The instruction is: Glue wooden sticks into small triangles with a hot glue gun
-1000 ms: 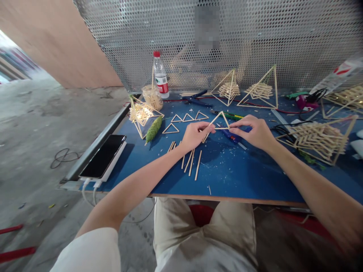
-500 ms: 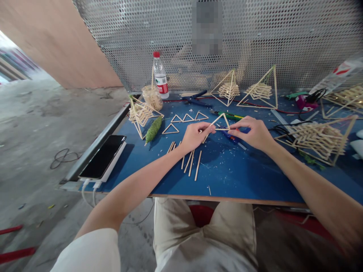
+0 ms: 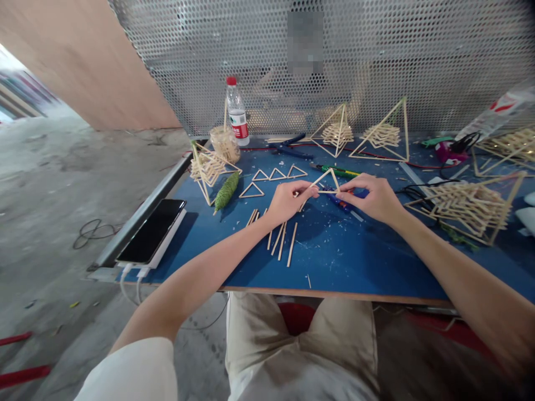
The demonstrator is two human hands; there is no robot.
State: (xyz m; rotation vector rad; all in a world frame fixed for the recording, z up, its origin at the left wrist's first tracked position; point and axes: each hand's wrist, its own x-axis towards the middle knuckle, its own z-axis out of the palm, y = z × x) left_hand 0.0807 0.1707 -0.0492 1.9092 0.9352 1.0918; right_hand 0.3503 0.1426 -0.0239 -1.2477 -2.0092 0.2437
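Head view: left hand (image 3: 288, 201) and right hand (image 3: 374, 196) each pinch 1 corner of a thin wooden stick triangle (image 3: 325, 182). It stands tilted between them above the blue bench (image 3: 334, 256).

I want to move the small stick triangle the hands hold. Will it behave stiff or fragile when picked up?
The stick triangle is made of thin sticks joined only at the corners, so it probably weighs little and may break apart under a squeeze. The left hand and right hand pinch it at opposite corners, which suggests it keeps its shape when held lightly.
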